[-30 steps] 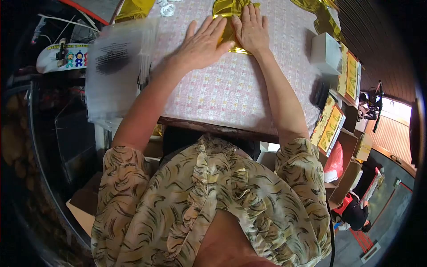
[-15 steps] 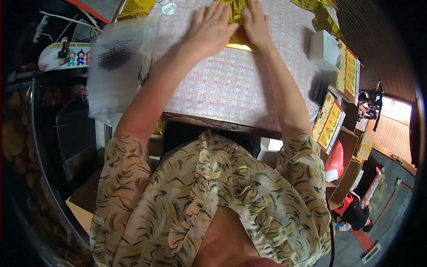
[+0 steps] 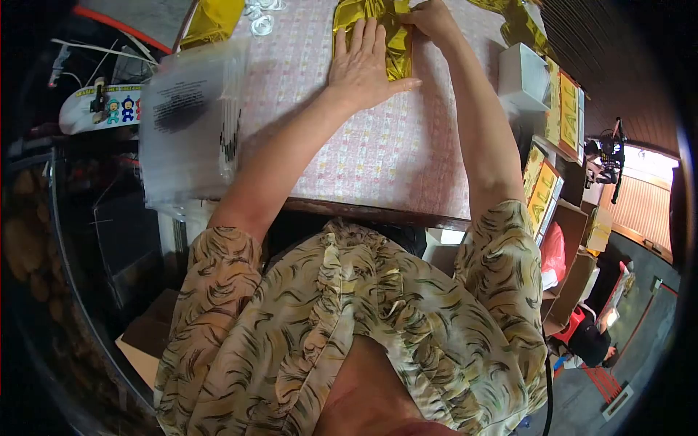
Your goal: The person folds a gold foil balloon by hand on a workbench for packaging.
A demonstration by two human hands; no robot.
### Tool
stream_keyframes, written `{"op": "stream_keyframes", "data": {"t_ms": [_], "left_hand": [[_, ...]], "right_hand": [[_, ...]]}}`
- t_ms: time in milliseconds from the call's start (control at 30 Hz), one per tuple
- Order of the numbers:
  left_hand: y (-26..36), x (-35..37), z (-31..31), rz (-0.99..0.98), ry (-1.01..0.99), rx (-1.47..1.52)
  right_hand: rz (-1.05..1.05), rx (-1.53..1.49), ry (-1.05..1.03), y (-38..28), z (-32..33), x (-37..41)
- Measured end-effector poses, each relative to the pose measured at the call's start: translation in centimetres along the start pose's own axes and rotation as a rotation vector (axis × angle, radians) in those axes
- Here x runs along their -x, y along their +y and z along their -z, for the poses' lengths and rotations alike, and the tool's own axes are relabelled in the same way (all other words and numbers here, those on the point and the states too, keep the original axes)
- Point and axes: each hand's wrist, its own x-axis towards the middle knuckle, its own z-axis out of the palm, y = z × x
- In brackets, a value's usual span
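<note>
A crinkled piece of shiny gold foil point(image 3: 399, 64) lies at the far side of the table, partly covered by my hands. My left hand point(image 3: 360, 71) rests flat on it, fingers stretched toward the far edge and thumb out to the right. At the foil's right edge, my right hand point(image 3: 435, 22) has its fingers bent and pinched together on the material. Some of those fingertips are hard to see.
The table has a pink checked cloth point(image 3: 363, 163). On its left lie clear plastic sleeves point(image 3: 185, 116), small clear round pieces point(image 3: 262, 26) and more gold foil point(image 3: 212, 20). A white box point(image 3: 522, 76) and "FALL" boxes point(image 3: 542, 187) line the right. A person point(image 3: 585, 341) is farther off.
My left hand has come nearer and flattened on the foil, its fingers spread. My right hand has shifted to the foil's right edge. More of the foil now shows.
</note>
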Motion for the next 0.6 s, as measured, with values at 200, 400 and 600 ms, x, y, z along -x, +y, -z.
{"op": "stream_keyframes", "data": {"t_ms": [200, 400, 600], "left_hand": [[0.1, 0.0, 0.7, -0.007, -0.046, -0.013], [0.1, 0.1, 0.7, -0.031, -0.011, -0.003], [-2.2, -1.6, 2.1, -0.051, 0.345, 0.468]], "right_hand": [[-0.024, 0.027, 0.033, 0.9, -1.0, -1.5], [-0.024, -0.404, -0.251, 0.5, -0.3, -2.9], [-0.246, -0.464, -0.197, -0.7, 1.8, -0.2]]}}
